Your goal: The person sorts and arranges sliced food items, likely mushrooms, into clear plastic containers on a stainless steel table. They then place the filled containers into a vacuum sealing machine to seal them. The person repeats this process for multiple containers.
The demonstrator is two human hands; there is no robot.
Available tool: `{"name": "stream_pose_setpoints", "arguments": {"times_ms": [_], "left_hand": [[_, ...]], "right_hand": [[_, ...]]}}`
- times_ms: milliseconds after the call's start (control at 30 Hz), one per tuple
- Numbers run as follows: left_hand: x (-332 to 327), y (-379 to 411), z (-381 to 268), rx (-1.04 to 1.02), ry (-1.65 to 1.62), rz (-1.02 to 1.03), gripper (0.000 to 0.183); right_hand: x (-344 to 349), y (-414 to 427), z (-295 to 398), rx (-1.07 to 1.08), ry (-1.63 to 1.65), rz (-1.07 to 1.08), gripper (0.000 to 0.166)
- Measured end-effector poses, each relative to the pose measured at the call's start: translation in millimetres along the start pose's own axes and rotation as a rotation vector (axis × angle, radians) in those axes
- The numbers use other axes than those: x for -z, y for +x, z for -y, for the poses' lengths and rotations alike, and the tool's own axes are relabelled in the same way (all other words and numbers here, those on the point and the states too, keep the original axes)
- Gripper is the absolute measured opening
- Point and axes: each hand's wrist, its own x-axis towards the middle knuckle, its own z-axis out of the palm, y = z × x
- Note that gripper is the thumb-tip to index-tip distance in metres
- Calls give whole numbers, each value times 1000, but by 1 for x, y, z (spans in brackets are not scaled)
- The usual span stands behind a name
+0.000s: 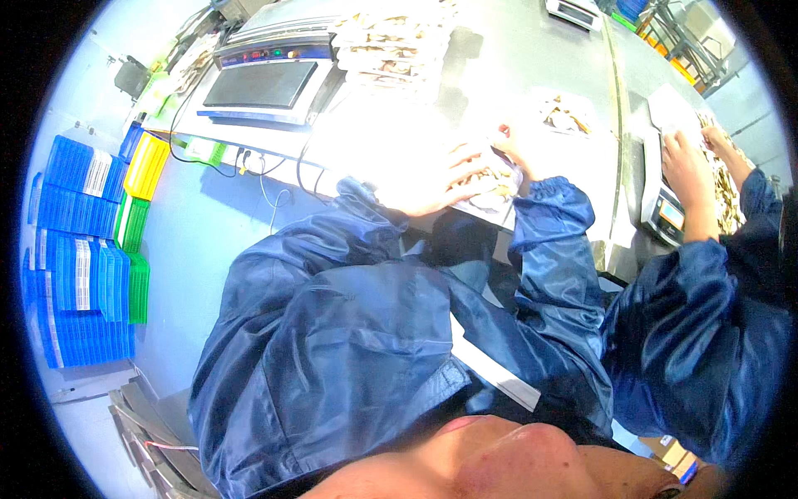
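Note:
A clear plastic pack of pale, brown-edged pieces, perhaps dried food, lies at the near edge of the steel table. Across its left side spread the fingers of my left hand, pressing on it; glare washes out the back of that hand. My right hand is at the pack's far right corner with its fingers bent, and whether it pinches the film is lost in the brightness. Beyond it lies another small pack of similar pieces. Farther back, filled packs are piled in rows.
A packaging machine with a dark plate stands left, its cables hanging below. On the right, a co-worker's hands work over a scale and a heap of pieces. Blue crates are stacked at far left. Another scale sits at the back.

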Motion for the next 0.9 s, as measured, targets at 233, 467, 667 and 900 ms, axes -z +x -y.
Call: {"name": "stream_pose_setpoints", "arguments": {"times_ms": [233, 467, 667, 900], "left_hand": [[3, -15, 22, 148, -154, -158, 60], [12, 14, 0, 159, -157, -1, 58], [4, 9, 10, 88, -106, 11, 58], [7, 18, 14, 8, -102, 95, 56]], "right_hand": [[16, -22, -15, 231, 331, -70, 35], [21, -40, -12, 232, 328, -32, 32], [20, -76, -9, -2, 217, -125, 24], [-10, -77, -5, 88, 327, -188, 22]]}}
